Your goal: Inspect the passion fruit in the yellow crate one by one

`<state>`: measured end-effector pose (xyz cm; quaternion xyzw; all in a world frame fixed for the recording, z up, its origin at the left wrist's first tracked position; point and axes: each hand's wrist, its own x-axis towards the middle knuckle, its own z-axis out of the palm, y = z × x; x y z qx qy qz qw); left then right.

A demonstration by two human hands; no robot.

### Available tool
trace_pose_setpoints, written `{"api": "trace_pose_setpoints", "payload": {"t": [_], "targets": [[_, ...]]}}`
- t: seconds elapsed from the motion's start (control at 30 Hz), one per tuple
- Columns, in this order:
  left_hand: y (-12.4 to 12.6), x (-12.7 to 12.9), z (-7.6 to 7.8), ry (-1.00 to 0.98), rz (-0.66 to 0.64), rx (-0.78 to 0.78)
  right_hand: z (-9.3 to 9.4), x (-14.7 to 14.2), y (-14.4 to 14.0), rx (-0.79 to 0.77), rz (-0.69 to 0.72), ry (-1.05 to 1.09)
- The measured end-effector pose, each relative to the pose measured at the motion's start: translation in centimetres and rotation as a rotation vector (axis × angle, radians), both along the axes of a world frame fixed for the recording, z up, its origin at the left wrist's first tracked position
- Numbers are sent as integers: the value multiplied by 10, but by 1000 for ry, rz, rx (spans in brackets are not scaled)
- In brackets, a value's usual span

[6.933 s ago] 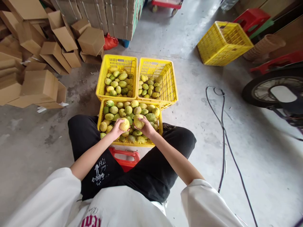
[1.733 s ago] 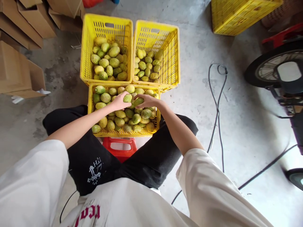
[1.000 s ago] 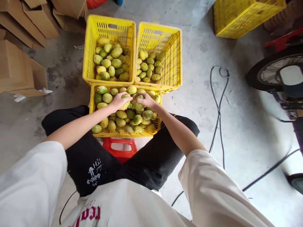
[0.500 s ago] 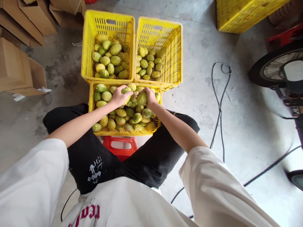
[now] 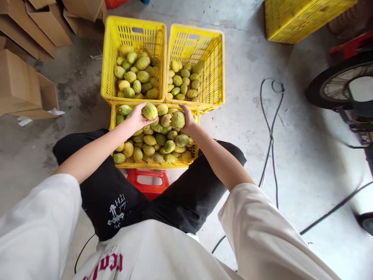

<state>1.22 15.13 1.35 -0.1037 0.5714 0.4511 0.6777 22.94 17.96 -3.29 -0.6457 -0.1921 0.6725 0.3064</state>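
Observation:
Over the near yellow crate, filled with yellow-green oval fruits, both of my hands are holding fruit. My left hand is closed around a yellow-green oval fruit, whose upper side faces me. A rounder-looking greenish fruit sits in my right hand, the thumb along its far side and the other fingers partly hidden behind it. The two held fruits are apart, with loose fruits visible below and between them.
Beyond stand a left yellow crate and a right yellow crate, both partly filled with similar fruits. A red stool shows between my knees. Cardboard boxes are at left; a black cable and a wheel at right.
My left hand has moved slightly left and turned, showing more of its fruit. My right hand has turned its fruit, which now looks rounder. The crates have not moved.

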Motion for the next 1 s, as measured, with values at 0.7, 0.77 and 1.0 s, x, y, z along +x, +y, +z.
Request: {"api": "trace_pose_setpoints", "payload": {"t": [0.7, 0.77, 1.0], "targets": [[-8, 21, 1, 330, -327, 163, 11, -2, -1, -7, -25, 49], [-10, 22, -1, 374, -337, 141, 10, -2, 0, 0, -23, 50], [-11, 24, 3, 163, -221, 47, 1, 2, 1, 0, 29, 79]]}}
